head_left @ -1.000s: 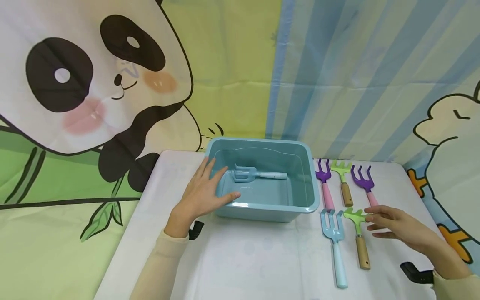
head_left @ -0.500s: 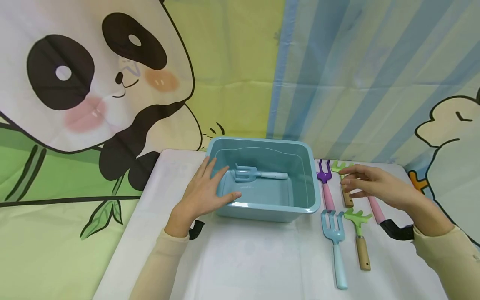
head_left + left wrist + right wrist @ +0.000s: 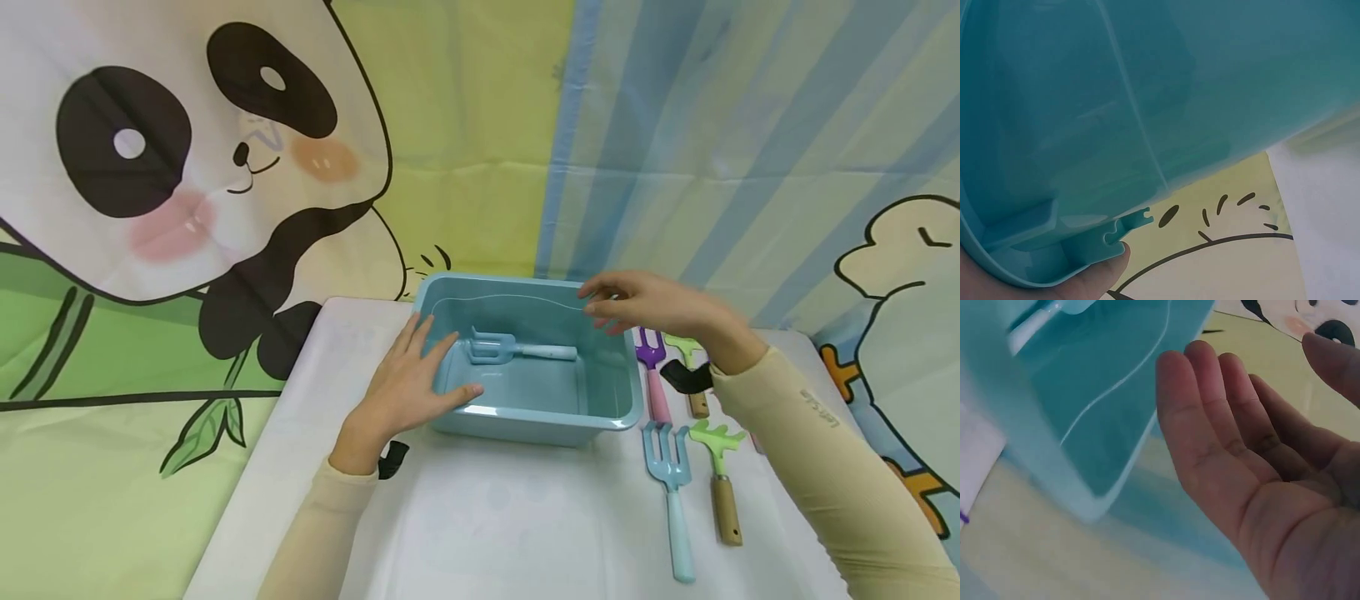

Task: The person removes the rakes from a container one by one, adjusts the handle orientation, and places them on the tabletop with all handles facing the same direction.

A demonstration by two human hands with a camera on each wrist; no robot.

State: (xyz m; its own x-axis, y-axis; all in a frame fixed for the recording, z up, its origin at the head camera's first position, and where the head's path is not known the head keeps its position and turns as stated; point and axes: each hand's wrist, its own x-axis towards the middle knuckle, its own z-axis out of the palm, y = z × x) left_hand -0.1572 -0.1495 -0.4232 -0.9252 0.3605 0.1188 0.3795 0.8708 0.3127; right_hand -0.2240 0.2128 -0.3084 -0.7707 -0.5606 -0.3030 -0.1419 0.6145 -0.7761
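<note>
A light-blue plastic bin [image 3: 525,423] stands at the table's back edge, with a light-blue hand fork [image 3: 517,350] lying inside. My left hand [image 3: 408,387] rests on the bin's left front corner, fingers spread over the rim and thumb along the front. In the left wrist view a fingertip [image 3: 1110,265] shows against the rim's outer side. My right hand [image 3: 637,302] hovers over the bin's back right corner, fingers slightly bent, with nothing in them. The right wrist view shows the bare palm [image 3: 1297,512] beside the bin's rim [image 3: 1094,509].
Right of the bin lie a purple hand fork with pink handle [image 3: 655,383], a light-blue fork [image 3: 675,500], a green rake with wooden handle [image 3: 724,492] and another green rake [image 3: 697,404], partly hidden by the right arm. A printed curtain [image 3: 465,150] hangs behind the white table [image 3: 487,525].
My right hand has moved left and away from the tools at the right, to above the bin's back right corner. The left hand stays on the bin.
</note>
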